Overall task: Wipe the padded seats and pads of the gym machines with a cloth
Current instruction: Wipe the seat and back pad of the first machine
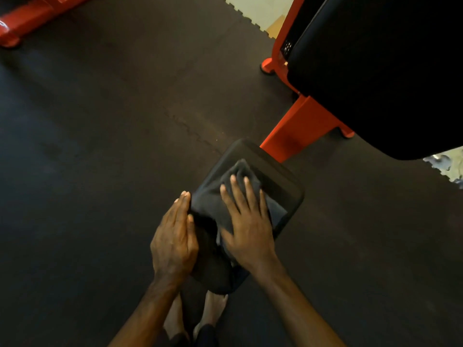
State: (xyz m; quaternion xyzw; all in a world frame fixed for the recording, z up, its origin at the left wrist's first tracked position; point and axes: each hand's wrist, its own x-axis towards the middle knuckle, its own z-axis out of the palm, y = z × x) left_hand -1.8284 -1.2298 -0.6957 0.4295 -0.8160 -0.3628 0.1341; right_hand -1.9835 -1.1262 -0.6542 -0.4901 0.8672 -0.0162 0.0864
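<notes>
A small black padded seat (280,181) stands low in the middle of the view, fixed to a red frame. A dark grey cloth (213,204) lies spread on it. My right hand (246,226) presses flat on the cloth with straight, spread fingers. My left hand (175,239) rests flat against the seat's left edge, fingers straight and together, touching the cloth's border. A large black back pad (380,71) of the same machine fills the upper right.
The red machine frame (298,128) runs from the seat up to the right, with a foot (268,65) on the floor. Another red frame base (27,18) lies at top left. Dark rubber floor mats (112,134) surround the seat. My bare feet (213,311) stand below it.
</notes>
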